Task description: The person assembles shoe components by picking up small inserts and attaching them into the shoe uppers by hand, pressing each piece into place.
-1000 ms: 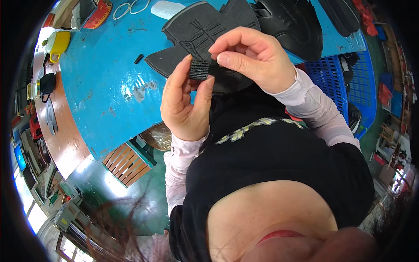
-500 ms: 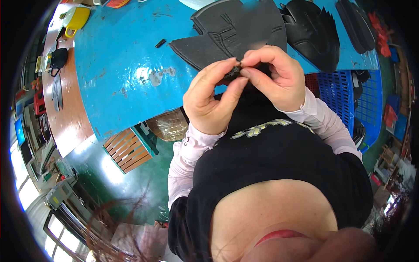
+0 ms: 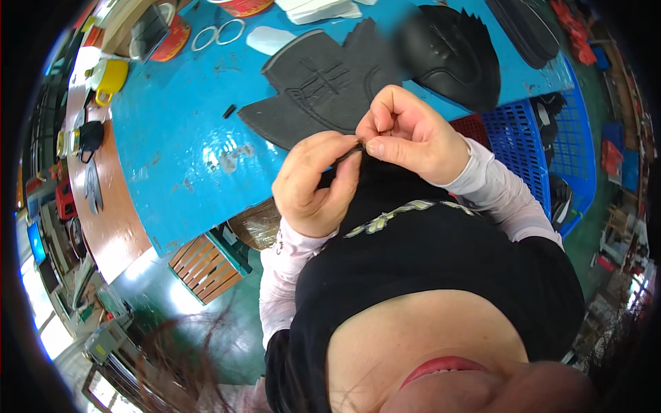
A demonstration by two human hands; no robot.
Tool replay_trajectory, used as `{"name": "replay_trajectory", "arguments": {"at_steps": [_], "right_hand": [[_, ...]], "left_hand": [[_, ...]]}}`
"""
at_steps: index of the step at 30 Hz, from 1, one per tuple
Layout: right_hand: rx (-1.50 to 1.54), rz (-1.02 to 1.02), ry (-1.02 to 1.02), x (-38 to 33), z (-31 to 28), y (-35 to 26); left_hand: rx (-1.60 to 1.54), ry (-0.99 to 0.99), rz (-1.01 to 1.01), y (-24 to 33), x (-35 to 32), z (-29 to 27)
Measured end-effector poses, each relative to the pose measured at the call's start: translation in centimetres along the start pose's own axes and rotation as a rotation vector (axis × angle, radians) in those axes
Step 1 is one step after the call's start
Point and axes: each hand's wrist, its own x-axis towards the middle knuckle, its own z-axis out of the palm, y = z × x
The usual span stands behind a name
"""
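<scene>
My left hand (image 3: pixel 313 184) is closed, thumb and fingertips pinching a small dark piece (image 3: pixel 348 153). My right hand (image 3: pixel 418 141) meets it at the piece's far end, thumb and forefinger closed together there. Both hands are held above my lap, just off the table's near edge. The piece is mostly covered by my fingers, so its kind cannot be made out. Beyond the hands lies a flat dark grey shoe-upper piece (image 3: pixel 310 86) with stitched lines. To its right rests a black moulded shoe-upper piece (image 3: pixel 454 62) with a jagged edge.
A small black bit (image 3: pixel 229 111) lies on the blue tabletop (image 3: pixel 172 124). Two white rings (image 3: pixel 219 34), a red tub (image 3: pixel 172 40) and a yellow cup (image 3: pixel 110 79) stand or lie farther left. A blue plastic basket (image 3: pixel 513 131) holding shoes is at the right, below table level.
My view has shifted, bringing more of the table's far side into sight. Both hands sit lower in the picture, still together at the small dark piece, which shows less between the fingers.
</scene>
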Motion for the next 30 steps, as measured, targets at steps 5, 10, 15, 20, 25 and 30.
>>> {"name": "replay_trajectory", "arguments": {"at_steps": [5, 10, 15, 20, 25, 30], "right_hand": [[-0.796, -0.35, 0.249, 1.0, -3.6, -1.2], [-1.261, -0.535, 0.146, 4.5, -5.4, -0.5], [-1.338, -0.576, 0.058, 6.0, -5.7, -0.5], [-1.35, -0.552, 0.034, 6.4, -5.5, -0.2], [-1.405, -0.522, 0.03, 6.6, -5.5, -0.3], [-1.408, -0.532, 0.013, 7.0, -5.5, -0.3]], "left_hand": [[0.241, 0.039, -0.139, -0.7, 0.0, -0.8], [0.435, -0.053, 0.016, -0.6, 0.3, 0.0], [0.516, -0.146, 0.06, -0.8, 1.4, 0.0], [0.525, -0.167, 0.052, -1.0, 1.3, 0.2], [0.513, -0.182, -0.004, -0.9, 1.7, 0.2], [0.696, -0.227, 0.08, -1.6, 3.9, 0.8]]}}
